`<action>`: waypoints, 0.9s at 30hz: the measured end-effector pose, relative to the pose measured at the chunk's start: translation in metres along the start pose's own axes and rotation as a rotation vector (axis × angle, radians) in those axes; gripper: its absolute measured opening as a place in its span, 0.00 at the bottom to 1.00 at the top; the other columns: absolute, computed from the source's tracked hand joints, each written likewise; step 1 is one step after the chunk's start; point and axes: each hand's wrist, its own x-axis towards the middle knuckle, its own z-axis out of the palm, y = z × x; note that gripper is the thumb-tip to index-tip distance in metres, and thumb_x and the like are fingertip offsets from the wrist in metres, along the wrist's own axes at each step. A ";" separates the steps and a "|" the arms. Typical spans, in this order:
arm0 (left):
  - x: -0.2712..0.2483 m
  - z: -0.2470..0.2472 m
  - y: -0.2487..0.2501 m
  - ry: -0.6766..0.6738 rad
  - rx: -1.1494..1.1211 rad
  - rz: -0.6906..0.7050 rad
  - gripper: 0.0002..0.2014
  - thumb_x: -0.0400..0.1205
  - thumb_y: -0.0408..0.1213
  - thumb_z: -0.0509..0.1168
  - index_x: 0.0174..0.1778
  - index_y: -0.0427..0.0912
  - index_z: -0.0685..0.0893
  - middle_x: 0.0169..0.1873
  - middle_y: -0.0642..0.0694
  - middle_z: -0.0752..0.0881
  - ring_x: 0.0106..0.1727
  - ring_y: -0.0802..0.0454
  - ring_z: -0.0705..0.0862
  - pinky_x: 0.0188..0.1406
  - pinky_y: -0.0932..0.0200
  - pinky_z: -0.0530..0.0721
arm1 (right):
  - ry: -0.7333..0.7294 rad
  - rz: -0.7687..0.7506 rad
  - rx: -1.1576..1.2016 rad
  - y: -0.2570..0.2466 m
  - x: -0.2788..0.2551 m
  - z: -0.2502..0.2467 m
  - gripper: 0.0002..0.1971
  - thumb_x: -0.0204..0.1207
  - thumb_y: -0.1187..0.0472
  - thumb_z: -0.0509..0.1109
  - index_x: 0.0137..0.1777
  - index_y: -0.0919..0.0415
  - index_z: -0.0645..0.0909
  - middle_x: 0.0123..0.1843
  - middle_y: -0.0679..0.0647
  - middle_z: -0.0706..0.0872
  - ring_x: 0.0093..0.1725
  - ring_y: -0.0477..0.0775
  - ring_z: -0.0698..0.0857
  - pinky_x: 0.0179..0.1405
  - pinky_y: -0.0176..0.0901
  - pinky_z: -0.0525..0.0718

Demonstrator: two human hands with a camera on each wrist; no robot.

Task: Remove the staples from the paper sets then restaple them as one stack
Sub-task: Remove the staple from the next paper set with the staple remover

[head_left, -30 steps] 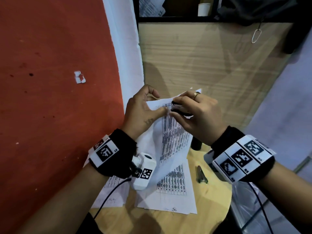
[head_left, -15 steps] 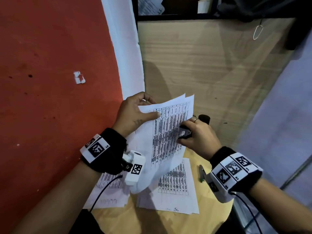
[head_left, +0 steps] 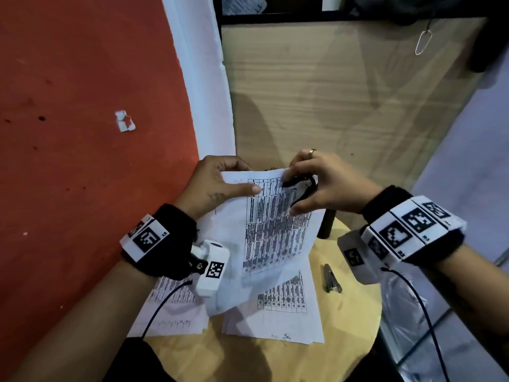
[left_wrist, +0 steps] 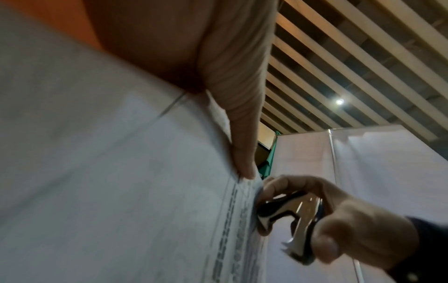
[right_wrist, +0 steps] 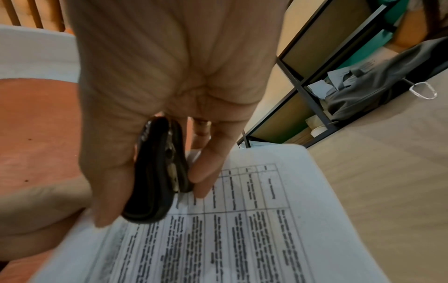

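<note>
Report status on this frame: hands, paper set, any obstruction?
Left hand holds paper set upright. Right hand grips staple remover at its top edge. Other paper sets on table. Nothing blocking.

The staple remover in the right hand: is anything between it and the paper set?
Nothing visible does. The right hand holds the staple remover right against the top edge of the paper set, which the left hand holds up. The staple itself is not discernible.
</note>
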 end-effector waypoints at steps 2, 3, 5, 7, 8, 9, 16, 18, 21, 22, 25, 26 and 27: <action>0.000 -0.002 0.002 0.014 0.195 0.013 0.19 0.61 0.56 0.78 0.36 0.45 0.88 0.35 0.48 0.90 0.38 0.53 0.86 0.44 0.51 0.83 | 0.014 0.002 -0.002 -0.005 -0.002 0.000 0.23 0.51 0.59 0.87 0.49 0.59 0.88 0.46 0.49 0.79 0.45 0.47 0.79 0.44 0.22 0.72; -0.001 -0.003 0.005 0.007 0.378 0.027 0.21 0.61 0.62 0.74 0.38 0.49 0.87 0.34 0.49 0.90 0.41 0.50 0.86 0.47 0.47 0.83 | 0.018 0.003 -0.003 -0.007 -0.003 0.000 0.23 0.51 0.58 0.87 0.48 0.59 0.88 0.45 0.49 0.79 0.45 0.46 0.79 0.44 0.22 0.72; -0.001 0.001 0.019 0.018 0.711 0.069 0.19 0.65 0.64 0.72 0.40 0.54 0.87 0.33 0.52 0.88 0.44 0.48 0.84 0.54 0.47 0.76 | 0.022 0.008 -0.017 -0.012 -0.004 0.001 0.23 0.52 0.56 0.86 0.49 0.59 0.88 0.46 0.49 0.80 0.46 0.46 0.78 0.45 0.22 0.71; 0.000 0.006 0.031 0.024 0.756 0.094 0.15 0.68 0.59 0.73 0.39 0.53 0.87 0.27 0.54 0.83 0.44 0.48 0.83 0.52 0.51 0.73 | 0.035 0.014 -0.026 -0.014 -0.005 0.001 0.23 0.52 0.55 0.86 0.50 0.58 0.88 0.47 0.49 0.80 0.47 0.46 0.78 0.46 0.22 0.71; 0.000 0.007 0.033 0.005 0.722 0.088 0.15 0.67 0.59 0.73 0.37 0.52 0.86 0.23 0.55 0.79 0.42 0.46 0.83 0.50 0.51 0.73 | 0.046 0.017 -0.022 -0.015 -0.005 0.001 0.23 0.53 0.55 0.86 0.50 0.58 0.88 0.47 0.50 0.80 0.47 0.46 0.78 0.45 0.22 0.71; 0.001 0.007 0.034 -0.021 0.672 0.074 0.15 0.66 0.59 0.71 0.34 0.51 0.85 0.21 0.55 0.77 0.41 0.44 0.83 0.48 0.50 0.75 | 0.057 0.019 -0.015 -0.016 -0.006 0.001 0.23 0.53 0.55 0.86 0.50 0.59 0.88 0.46 0.50 0.80 0.46 0.46 0.78 0.44 0.21 0.70; 0.001 0.011 0.028 -0.029 0.484 0.057 0.11 0.64 0.62 0.63 0.28 0.60 0.81 0.25 0.53 0.83 0.42 0.43 0.86 0.49 0.46 0.82 | 0.125 0.046 0.041 -0.021 -0.013 0.000 0.23 0.53 0.57 0.86 0.50 0.60 0.89 0.45 0.49 0.79 0.47 0.47 0.80 0.48 0.33 0.75; 0.001 0.011 0.027 -0.018 0.474 0.069 0.11 0.66 0.60 0.65 0.32 0.58 0.85 0.27 0.48 0.85 0.41 0.42 0.86 0.47 0.47 0.83 | 0.138 0.048 0.056 -0.022 -0.015 0.001 0.22 0.53 0.57 0.86 0.49 0.61 0.89 0.46 0.51 0.80 0.47 0.50 0.81 0.49 0.38 0.77; 0.000 0.011 0.027 0.015 0.420 0.109 0.16 0.66 0.57 0.67 0.37 0.49 0.89 0.27 0.43 0.87 0.36 0.43 0.86 0.39 0.49 0.82 | 0.173 0.037 0.049 -0.020 -0.015 0.005 0.22 0.54 0.59 0.86 0.49 0.63 0.88 0.49 0.53 0.80 0.50 0.51 0.80 0.48 0.28 0.74; 0.001 0.010 0.028 0.038 0.391 0.114 0.15 0.66 0.55 0.68 0.36 0.47 0.89 0.26 0.43 0.86 0.34 0.44 0.85 0.37 0.49 0.81 | 0.221 0.021 0.073 -0.020 -0.016 0.007 0.22 0.54 0.60 0.86 0.49 0.63 0.87 0.52 0.54 0.79 0.50 0.49 0.80 0.48 0.22 0.72; 0.004 0.007 0.027 0.071 0.320 0.065 0.14 0.65 0.54 0.69 0.29 0.47 0.87 0.21 0.49 0.83 0.26 0.54 0.77 0.33 0.54 0.77 | 0.477 -0.074 0.158 -0.019 -0.019 0.013 0.22 0.55 0.64 0.83 0.50 0.67 0.82 0.61 0.57 0.71 0.49 0.33 0.78 0.52 0.18 0.73; 0.005 0.006 0.027 0.065 0.292 0.041 0.11 0.65 0.53 0.70 0.27 0.49 0.86 0.19 0.54 0.81 0.25 0.58 0.75 0.32 0.56 0.75 | 0.545 -0.121 0.141 -0.019 -0.021 0.015 0.22 0.56 0.64 0.82 0.50 0.68 0.82 0.61 0.57 0.72 0.50 0.31 0.79 0.54 0.22 0.75; 0.005 0.006 0.027 0.054 0.262 0.020 0.09 0.65 0.52 0.71 0.25 0.51 0.86 0.18 0.56 0.80 0.25 0.60 0.75 0.33 0.57 0.74 | 0.576 -0.161 0.108 -0.019 -0.022 0.017 0.22 0.58 0.63 0.80 0.51 0.69 0.82 0.58 0.58 0.76 0.51 0.35 0.81 0.55 0.30 0.80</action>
